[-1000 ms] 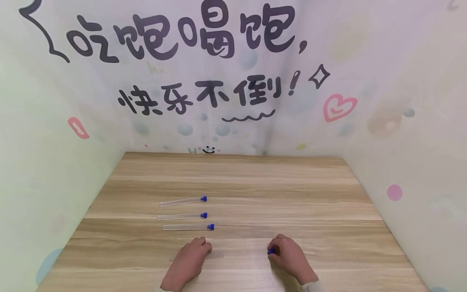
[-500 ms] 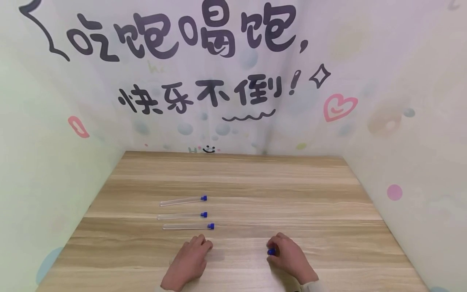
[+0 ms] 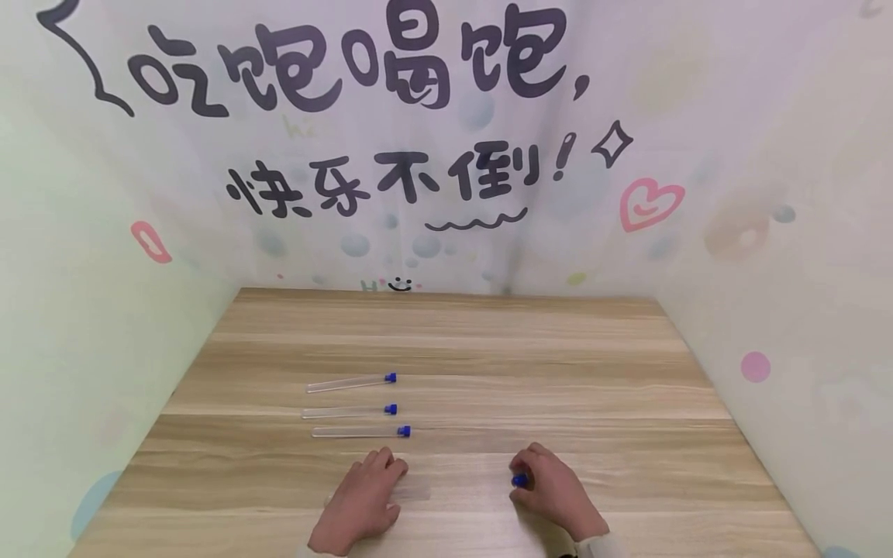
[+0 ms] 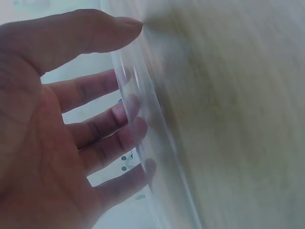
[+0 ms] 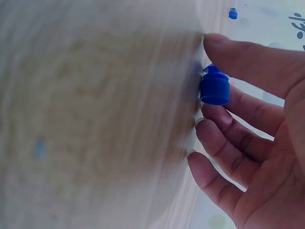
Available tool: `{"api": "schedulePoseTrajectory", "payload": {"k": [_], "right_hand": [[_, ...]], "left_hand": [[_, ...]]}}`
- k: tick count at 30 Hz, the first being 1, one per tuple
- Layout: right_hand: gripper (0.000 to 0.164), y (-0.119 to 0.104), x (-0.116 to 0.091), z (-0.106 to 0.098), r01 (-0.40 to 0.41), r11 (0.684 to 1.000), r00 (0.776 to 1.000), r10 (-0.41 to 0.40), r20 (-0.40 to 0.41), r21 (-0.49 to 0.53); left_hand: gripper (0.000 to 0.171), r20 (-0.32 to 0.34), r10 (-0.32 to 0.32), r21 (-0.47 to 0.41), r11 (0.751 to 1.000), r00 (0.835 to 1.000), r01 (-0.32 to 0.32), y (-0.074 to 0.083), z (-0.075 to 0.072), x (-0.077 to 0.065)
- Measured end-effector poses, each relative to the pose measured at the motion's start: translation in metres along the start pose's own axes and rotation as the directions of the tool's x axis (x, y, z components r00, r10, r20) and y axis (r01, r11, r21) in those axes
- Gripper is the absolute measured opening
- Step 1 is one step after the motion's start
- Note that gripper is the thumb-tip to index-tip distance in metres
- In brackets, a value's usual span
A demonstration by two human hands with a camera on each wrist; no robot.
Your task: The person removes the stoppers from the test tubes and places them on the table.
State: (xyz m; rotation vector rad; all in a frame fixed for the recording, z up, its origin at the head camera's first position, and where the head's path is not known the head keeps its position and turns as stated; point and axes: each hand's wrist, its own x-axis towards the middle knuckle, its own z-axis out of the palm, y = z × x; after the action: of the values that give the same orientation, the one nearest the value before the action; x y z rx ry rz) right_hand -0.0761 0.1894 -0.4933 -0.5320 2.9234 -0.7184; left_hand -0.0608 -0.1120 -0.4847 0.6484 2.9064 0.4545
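A clear test tube [image 3: 415,493] without a cap lies on the wooden table under my left hand [image 3: 364,496]. In the left wrist view the fingers [image 4: 90,143] rest behind this tube [image 4: 164,143], partly seen through its wall, while the thumb [image 4: 109,33] is spread on the near side. My right hand [image 3: 554,492] stands over a small blue cap [image 3: 519,480]. Its fingertips and thumb [image 5: 228,50] are down at the tabletop around the cap [image 5: 215,90], with a gap between thumb and cap.
Beyond my left hand lie three clear tubes with blue caps, roughly parallel: a far tube [image 3: 351,384], a middle tube [image 3: 345,413] and a near tube [image 3: 359,432]. Printed white walls enclose the table [image 3: 558,349] at the back and sides.
My left thumb has spread toward me, and more of the uncapped tube shows to the right of the hand. The right hand stays around the cap almost unmoved.
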Motion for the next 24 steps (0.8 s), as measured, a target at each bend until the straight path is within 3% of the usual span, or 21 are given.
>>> {"api": "schedulePoseTrajectory", "payload": {"k": [16,24], "right_hand": [[0.034,-0.0004,0.0007,-0.0021,0.014,1.0,1.0,-0.014,0.001,-0.004],[0.039,-0.0027,0.0031,-0.0047,0.008,0.999,1.0,-0.009,-0.008,-0.031]], "left_hand": [[0.043,0.014,-0.024,-0.035,0.999,1.0,0.024,0.0015,-0.003,-0.0009],[0.037,-0.071,-0.017,-0.019,1.0,0.997,0.016,0.003,-0.0045,-0.0003]]}}
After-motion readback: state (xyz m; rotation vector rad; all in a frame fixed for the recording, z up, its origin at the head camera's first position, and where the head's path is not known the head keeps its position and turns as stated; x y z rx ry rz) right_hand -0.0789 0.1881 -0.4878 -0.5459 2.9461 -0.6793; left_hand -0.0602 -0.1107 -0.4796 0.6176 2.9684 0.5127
